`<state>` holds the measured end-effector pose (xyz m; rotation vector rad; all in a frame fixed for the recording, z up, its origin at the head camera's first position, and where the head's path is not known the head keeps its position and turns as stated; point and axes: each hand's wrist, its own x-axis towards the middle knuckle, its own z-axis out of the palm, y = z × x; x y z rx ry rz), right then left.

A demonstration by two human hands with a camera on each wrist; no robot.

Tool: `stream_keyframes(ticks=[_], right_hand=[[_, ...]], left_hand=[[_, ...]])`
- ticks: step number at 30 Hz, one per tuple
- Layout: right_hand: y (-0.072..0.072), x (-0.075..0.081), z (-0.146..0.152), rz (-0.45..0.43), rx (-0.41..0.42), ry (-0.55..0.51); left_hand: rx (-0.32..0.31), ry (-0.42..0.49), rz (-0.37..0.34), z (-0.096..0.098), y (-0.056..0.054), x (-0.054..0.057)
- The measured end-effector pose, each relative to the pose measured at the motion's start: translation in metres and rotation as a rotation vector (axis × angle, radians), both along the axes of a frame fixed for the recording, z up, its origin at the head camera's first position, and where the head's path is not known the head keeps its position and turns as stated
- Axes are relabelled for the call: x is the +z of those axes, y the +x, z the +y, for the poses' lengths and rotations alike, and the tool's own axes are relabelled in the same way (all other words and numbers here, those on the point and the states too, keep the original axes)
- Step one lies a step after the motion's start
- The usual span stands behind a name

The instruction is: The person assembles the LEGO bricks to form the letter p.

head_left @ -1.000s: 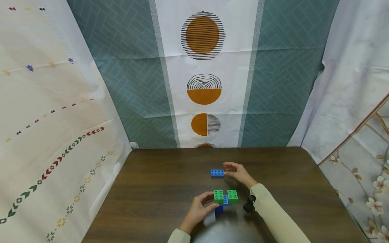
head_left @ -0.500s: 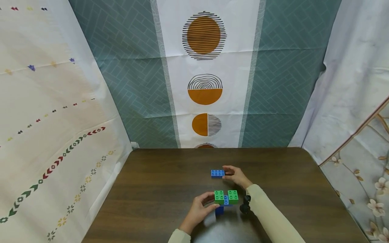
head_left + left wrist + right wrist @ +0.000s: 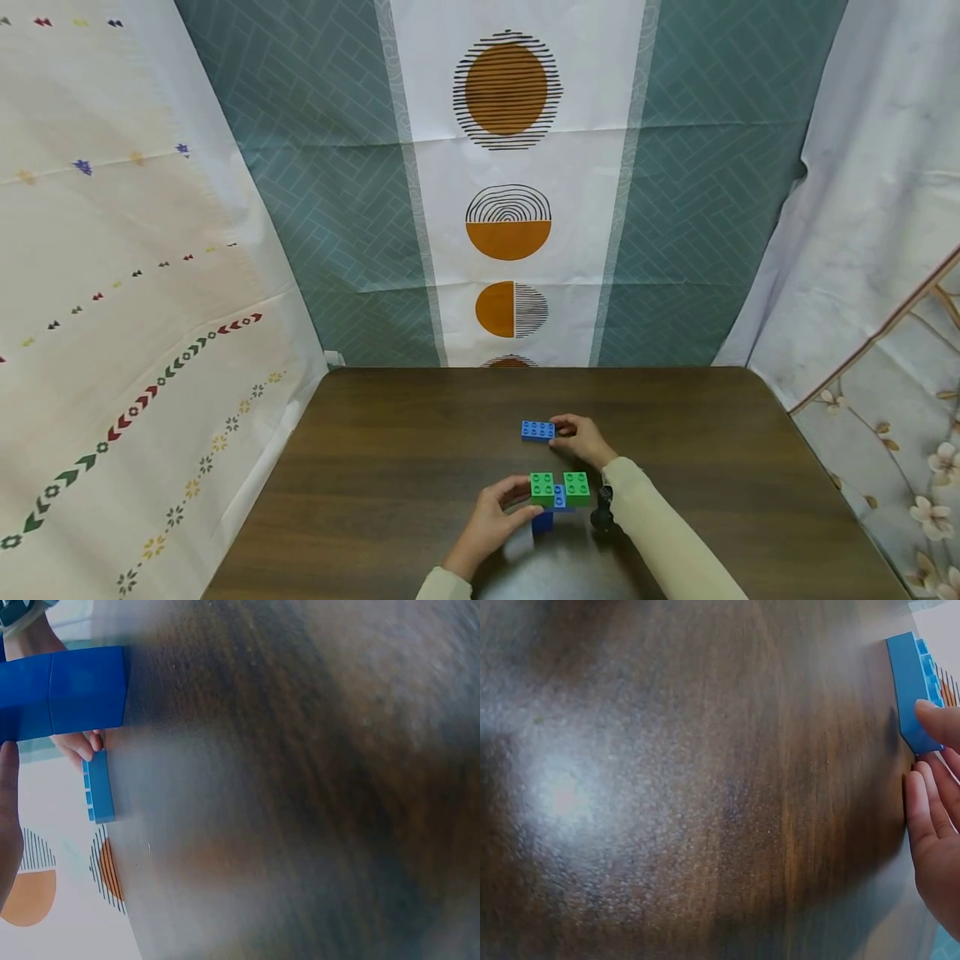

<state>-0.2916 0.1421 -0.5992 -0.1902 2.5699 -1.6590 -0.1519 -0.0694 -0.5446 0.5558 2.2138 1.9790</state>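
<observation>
Near the front of the table, my left hand holds a small toy brick build at its left side. Two green bricks sit on top of it, with a narrow strip of blue between them and dark blue bricks underneath. Those blue lower bricks stand upright in the left wrist view. Farther back, my right hand pinches the right end of a long blue toy brick, studs up. From the right wrist, the thumb lies on the near end of this blue brick, fingers beside it.
Everything stands on a dark brown wooden table. A patterned cloth hangs behind its far edge. White curtains hang on the left and right. A black wrist camera on the right wrist is close to the brick build.
My right hand has moved slightly left and nearer, from beside the long blue brick onto its right end. The left hand and the brick build keep their place.
</observation>
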Motion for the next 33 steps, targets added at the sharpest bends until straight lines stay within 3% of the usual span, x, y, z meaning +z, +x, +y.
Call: stream_keyframes(ticks=[10, 17, 21, 31, 33], right_hand=[[0.001, -0.002, -0.002, -0.026, -0.032, 0.047], [0.001, -0.001, 0.000, 0.001, -0.023, 0.044], [0.001, -0.001, 0.002, 0.000, -0.027, 0.028], [0.001, 0.008, 0.012, 0.031, -0.001, -0.026], [0.000, 0.010, 0.014, 0.044, 0.009, -0.032]], left_hand=[[-0.024, 0.010, 0.014, -0.001, -0.003, -0.004], [-0.011, -0.005, 0.012, 0.000, -0.012, -0.027], [-0.010, 0.000, 0.027, 0.000, -0.013, -0.033], [-0.013, 0.008, 0.038, 0.000, -0.014, -0.035], [-0.018, 0.012, 0.037, 0.000, -0.011, -0.026]])
